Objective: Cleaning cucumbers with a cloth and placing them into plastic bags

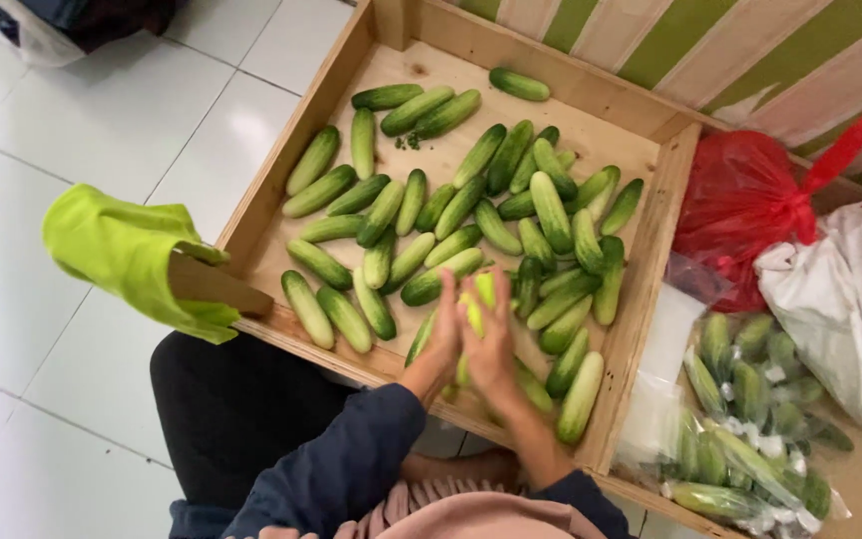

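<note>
Tiles (102, 110) of white floor fill the left side of the view, and on them stands a big shallow wooden crate (281, 165) with raised plank sides, its bottom strewn with loose cucumbers (431, 215) lying at all angles, thicker toward the right wall. Behind the crate runs a slatted wall (690, 50) painted in green and pale stripes. To the right of the crate sits a white sack (850, 299), and beside it a knotted red plastic bag (745, 205); below these lies a clear plastic bag (740, 439) packed with more cucumbers, some wrapped at the ends. A lime-green cloth (122, 250) is draped over a wooden piece that juts out from the crate's near left corner. The person's dark trouser leg (231, 409) and navy sleeve (341, 464) press against the crate's near rail. Both hands reach over that rail into the crate's near middle, side by side and touching: the left hand (441, 339) and the right hand (491, 344) are closed together around a pale cucumber (478, 299), which stands nearly upright between the palms. That cucumber is lighter and yellower than those about it, only its upper part showing above the fingers, blurred, just over the loose ones on the crate floor.
</note>
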